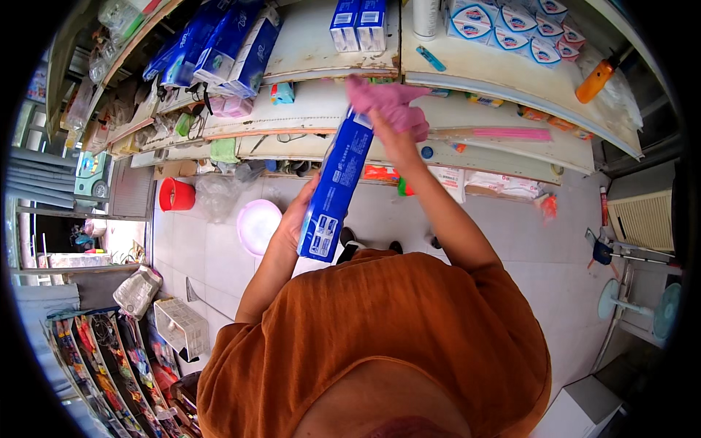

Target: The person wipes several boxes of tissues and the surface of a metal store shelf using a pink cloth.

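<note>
A long blue printed pack (pixel 340 183) slants before my chest, its far end towards the shelves. My left hand (pixel 300 211) grips its near part from the left side. In my right hand (pixel 391 141) is a pink cloth (pixel 389 104), bunched against the far end of the pack. Two similar blue packs (pixel 358 24) stand upright on the upper shelf (pixel 306 52), and more long blue packs (pixel 230 49) are stacked at its left. Boxed soaps (pixel 506 27) are piled on the right part of that shelf.
Shelf edges (pixel 493 90) run across in front of me. An orange pump bottle (pixel 595 79) stands at the right. Pink sticks (pixel 509 133) lie on a lower shelf. On the floor are a red bucket (pixel 176 194), a pale pink basin (pixel 259 227) and a white plastic crate (pixel 181 326).
</note>
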Tool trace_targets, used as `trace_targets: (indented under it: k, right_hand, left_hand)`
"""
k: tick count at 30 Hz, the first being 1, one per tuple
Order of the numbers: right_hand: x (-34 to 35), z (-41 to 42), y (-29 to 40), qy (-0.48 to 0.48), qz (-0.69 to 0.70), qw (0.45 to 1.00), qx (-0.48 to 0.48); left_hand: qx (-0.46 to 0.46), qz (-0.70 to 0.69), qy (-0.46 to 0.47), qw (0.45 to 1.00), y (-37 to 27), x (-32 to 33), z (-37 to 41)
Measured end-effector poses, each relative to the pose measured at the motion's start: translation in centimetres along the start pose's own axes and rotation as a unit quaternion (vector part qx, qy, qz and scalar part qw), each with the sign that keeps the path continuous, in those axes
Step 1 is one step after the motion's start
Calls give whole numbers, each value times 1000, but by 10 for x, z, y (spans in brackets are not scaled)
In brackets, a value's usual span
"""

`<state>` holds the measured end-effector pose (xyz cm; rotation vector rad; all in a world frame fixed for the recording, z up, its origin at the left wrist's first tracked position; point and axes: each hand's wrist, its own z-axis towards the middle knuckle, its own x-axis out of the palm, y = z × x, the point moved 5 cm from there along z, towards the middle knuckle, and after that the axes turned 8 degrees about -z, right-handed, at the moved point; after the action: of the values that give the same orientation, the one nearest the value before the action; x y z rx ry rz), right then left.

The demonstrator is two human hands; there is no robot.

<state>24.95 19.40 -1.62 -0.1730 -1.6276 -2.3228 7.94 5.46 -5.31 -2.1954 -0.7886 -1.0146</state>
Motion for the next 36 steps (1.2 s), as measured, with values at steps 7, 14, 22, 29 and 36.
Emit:
trace_targets:
  k: [7, 14, 22, 29, 36]
  right_hand:
    - [72, -96, 59, 238, -161, 953, -99]
    - [68, -72, 62, 205, -183, 948, -163]
    - [44, -36, 31, 91, -194, 971, -103]
    - [90, -133, 52, 281, -142, 942, -119]
    - [76, -80, 63, 233, -276, 904, -227]
  left_hand:
    - [182, 78, 60, 978, -23, -12, 14]
    - [32, -59, 163, 984, -7, -39, 2]
    - [52, -37, 66, 996, 26, 0, -37]
    - [89, -36, 109, 989, 3, -29, -12]
    - [54, -44, 122, 990, 9, -35, -19]
